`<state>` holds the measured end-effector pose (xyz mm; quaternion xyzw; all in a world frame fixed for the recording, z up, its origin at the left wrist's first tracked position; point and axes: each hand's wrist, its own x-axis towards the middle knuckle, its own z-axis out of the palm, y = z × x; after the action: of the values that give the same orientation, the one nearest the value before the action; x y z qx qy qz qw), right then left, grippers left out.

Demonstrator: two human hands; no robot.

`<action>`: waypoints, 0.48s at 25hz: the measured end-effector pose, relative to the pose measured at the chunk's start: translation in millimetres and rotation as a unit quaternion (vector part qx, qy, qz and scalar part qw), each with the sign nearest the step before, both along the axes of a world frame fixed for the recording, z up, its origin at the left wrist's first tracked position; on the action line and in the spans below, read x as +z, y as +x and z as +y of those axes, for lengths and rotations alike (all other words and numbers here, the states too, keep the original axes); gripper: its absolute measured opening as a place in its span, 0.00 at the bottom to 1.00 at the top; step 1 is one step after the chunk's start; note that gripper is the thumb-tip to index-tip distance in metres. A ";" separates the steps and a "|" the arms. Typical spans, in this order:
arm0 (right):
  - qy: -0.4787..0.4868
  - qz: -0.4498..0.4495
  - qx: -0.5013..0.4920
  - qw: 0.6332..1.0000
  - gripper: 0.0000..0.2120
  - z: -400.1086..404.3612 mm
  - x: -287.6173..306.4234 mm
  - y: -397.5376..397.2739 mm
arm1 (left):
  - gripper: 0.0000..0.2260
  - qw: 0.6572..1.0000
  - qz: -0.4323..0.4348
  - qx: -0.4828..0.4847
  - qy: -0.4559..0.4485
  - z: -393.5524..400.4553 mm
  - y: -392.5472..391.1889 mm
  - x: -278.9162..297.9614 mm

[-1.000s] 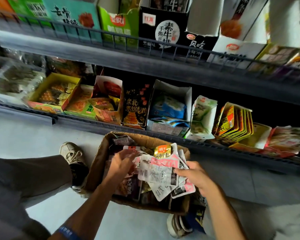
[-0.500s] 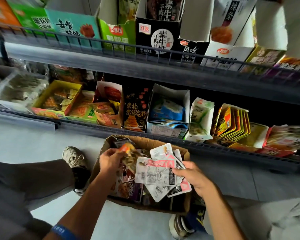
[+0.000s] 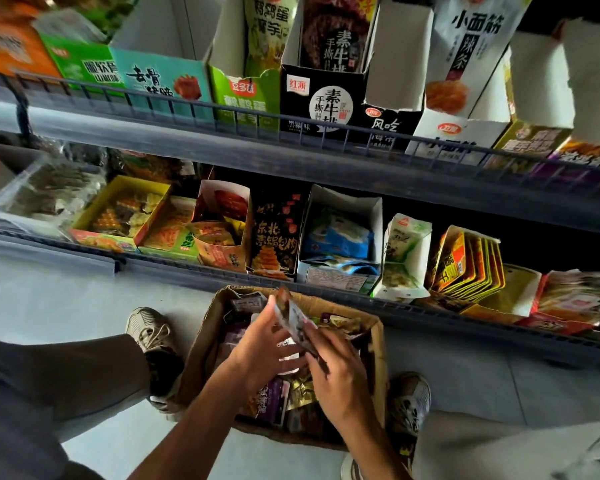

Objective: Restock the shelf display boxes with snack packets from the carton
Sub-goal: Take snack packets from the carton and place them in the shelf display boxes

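Note:
An open brown carton (image 3: 379,355) of mixed snack packets sits on the floor between my feet, below the lower shelf. Over it, both hands meet around a small stack of snack packets (image 3: 293,315) standing on edge. My left hand (image 3: 260,344) holds the stack from the left, thumb up along its side. Gripping the lower right edge with curled fingers is my right hand (image 3: 336,370). On the lower shelf stand the display boxes: a yellow one (image 3: 94,216), an orange one (image 3: 222,251), a black one (image 3: 276,233) and a white one (image 3: 343,199) with blue packets.
A grey wire rail (image 3: 222,112) fronts the upper shelf of tall snack boxes. Right of the white box stand a green-white box (image 3: 407,251) and a row of yellow packs (image 3: 468,261). My shoes (image 3: 149,330) flank the carton on a pale floor.
My left hand lifted a packet out of the carton and brought it to the fanned packets in my right hand. The packets are now gathered into an upright stack between both hands.

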<state>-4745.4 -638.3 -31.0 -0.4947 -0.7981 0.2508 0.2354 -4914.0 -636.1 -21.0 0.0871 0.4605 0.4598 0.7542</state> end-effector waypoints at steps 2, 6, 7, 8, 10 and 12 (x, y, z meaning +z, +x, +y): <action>0.034 -0.023 0.046 0.998 0.30 4.1 2.8 1.2 | 0.37 0.993 -0.109 0.052 0.016 -3.2 -6.5 -0.4; -0.064 0.019 0.088 0.994 0.34 19.4 24.2 2.5 | 0.47 0.974 -0.187 0.077 0.100 -3.3 -5.4 11.7; -0.065 0.054 0.072 0.994 0.30 22.5 26.6 1.7 | 0.48 0.974 -0.177 0.065 0.122 -3.4 -4.1 14.7; -0.048 0.076 0.050 0.995 0.27 24.6 29.1 1.6 | 0.46 0.978 -0.149 0.049 0.139 -3.0 -2.0 19.2; -0.031 0.084 0.017 0.996 0.26 27.8 28.9 2.9 | 0.37 0.985 -0.070 0.021 0.154 -0.5 3.0 28.2; -0.100 0.099 -0.017 0.990 0.28 29.1 30.3 5.5 | 0.30 0.990 -0.018 0.010 0.140 1.8 4.9 31.8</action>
<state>-4739.9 -609.2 -0.6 -0.5019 -0.7333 0.3729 0.2669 -4909.1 -634.2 10.8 0.1791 0.3784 0.5287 0.7384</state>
